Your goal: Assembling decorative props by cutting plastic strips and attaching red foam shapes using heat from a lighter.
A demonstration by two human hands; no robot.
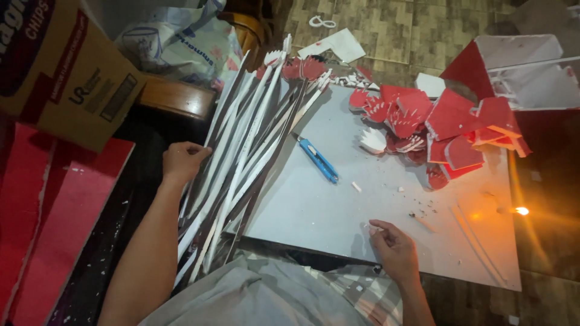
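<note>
My left hand point(181, 162) rests on the left edge of a long bundle of thin white and dark strips point(241, 163), fingers curled onto the strips. Close to the near edge of the grey-white board point(314, 205), my right hand point(394, 249) has its fingers curled, pinching what looks like a small white scrap at its fingertips. A blue utility knife point(318, 160) lies on the board between the two hands, beside the strips. A heap of red and white cut foam pieces point(435, 127) is piled at the board's far right.
A cardboard box point(57, 66) stands at far left above red sheets point(48, 223). A red and white box point(519, 72) stands at far right. A small flame point(521, 210) burns at the board's right edge. Crumbs litter the board. Plastic bags point(181, 42) lie behind.
</note>
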